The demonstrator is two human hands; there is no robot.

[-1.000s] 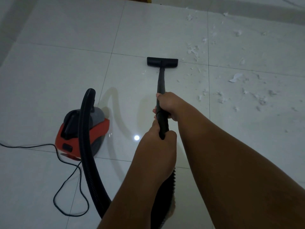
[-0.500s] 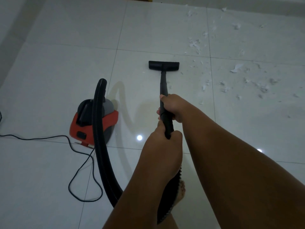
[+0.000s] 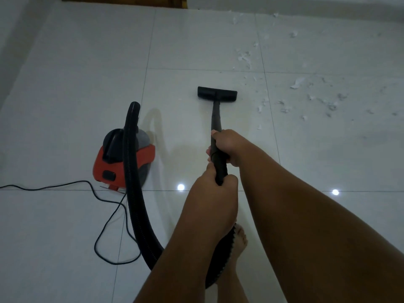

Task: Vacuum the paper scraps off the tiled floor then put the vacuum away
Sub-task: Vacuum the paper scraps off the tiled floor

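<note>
Both hands grip the black vacuum wand (image 3: 216,119). My right hand (image 3: 229,147) holds it higher up the tube, my left hand (image 3: 215,193) wraps its near end. The flat black floor nozzle (image 3: 217,93) rests on the white tiled floor (image 3: 87,84), left of the mess. White paper scraps (image 3: 297,83) lie scattered over the tiles to the right and far right of the nozzle. The red and grey canister vacuum (image 3: 124,158) sits on the floor to my left. Its ribbed black hose (image 3: 133,193) arcs from the canister down under my left arm.
A thin black power cord (image 3: 105,215) runs in from the left edge and loops on the tiles in front of the canister. My bare foot (image 3: 238,243) stands below the wand. A wooden door bottom (image 3: 122,1) and the wall base line the far edge.
The nozzle has been drawn back toward me, away from the scraps near the tile joint. The canister has rolled closer, to the right, and my view has shifted back.
</note>
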